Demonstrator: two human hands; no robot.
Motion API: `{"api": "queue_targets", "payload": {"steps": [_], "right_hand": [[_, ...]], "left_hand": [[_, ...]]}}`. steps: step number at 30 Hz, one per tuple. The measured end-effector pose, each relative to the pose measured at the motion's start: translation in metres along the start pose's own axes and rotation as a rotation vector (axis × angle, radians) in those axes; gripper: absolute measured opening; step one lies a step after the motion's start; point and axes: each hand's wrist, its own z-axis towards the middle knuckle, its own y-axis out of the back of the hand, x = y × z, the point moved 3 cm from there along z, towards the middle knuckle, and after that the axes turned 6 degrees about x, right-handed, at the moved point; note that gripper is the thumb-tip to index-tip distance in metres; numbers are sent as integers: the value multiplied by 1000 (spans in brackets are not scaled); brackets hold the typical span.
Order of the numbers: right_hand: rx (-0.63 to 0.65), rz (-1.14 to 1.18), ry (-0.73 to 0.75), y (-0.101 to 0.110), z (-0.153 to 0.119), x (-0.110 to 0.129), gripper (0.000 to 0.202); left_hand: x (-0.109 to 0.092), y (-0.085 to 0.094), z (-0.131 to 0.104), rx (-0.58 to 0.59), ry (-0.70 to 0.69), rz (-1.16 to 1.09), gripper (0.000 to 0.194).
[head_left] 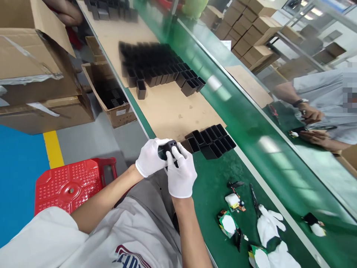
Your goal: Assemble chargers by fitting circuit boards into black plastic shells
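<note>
Both my hands wear white gloves and meet over the near edge of the bench. My left hand [150, 158] is closed around a small black plastic housing [172, 144]. From the other side my right hand [182, 173] grips the same piece, its thumb and fingers pressed on the top. The fingers cover much of the housing. Just beyond the hands stands a group of open black rectangular cases [214, 137] in rows. Small circuit boards with white pads [229, 225] lie on the green bench [208, 193] to the right.
A larger block of black cases [156, 65] stands on brown cardboard [178, 108] farther along. Loose white gloves [269, 223] lie at right beside a dark pen-like tool [254, 199]. A red stool [69, 182] and cartons [111, 96] are at left. Across the bench, a person [320, 108] works.
</note>
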Motion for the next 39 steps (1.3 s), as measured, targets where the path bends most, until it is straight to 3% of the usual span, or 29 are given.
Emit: {"api": "queue_targets", "payload": {"steps": [7, 12, 18, 24, 26, 29, 33, 39], "right_hand": [[-150, 29, 37, 33, 22, 10, 19], [-95, -14, 20, 25, 17, 4, 11], [-35, -58, 55, 11, 11, -3, 26], [-109, -100, 86, 39, 22, 5, 37], [-110, -47, -17, 38, 21, 1, 34], [4, 109, -256, 18, 12, -10, 18], [56, 252, -436, -3, 2, -18, 20], [-68, 714, -731, 17, -5, -11, 43]], "left_hand": [[7, 1, -2, 32, -116, -51, 77], [2, -1, 1, 39, -115, -45, 64], [-2, -5, 7, 60, -64, -56, 49], [0, 0, 3, 58, -117, -191, 70], [0, 1, 2, 63, -126, -289, 81], [0, 0, 2, 14, -113, -487, 91], [-3, 0, 1, -16, -118, -508, 88], [-3, 3, -1, -7, -106, -466, 81]]}}
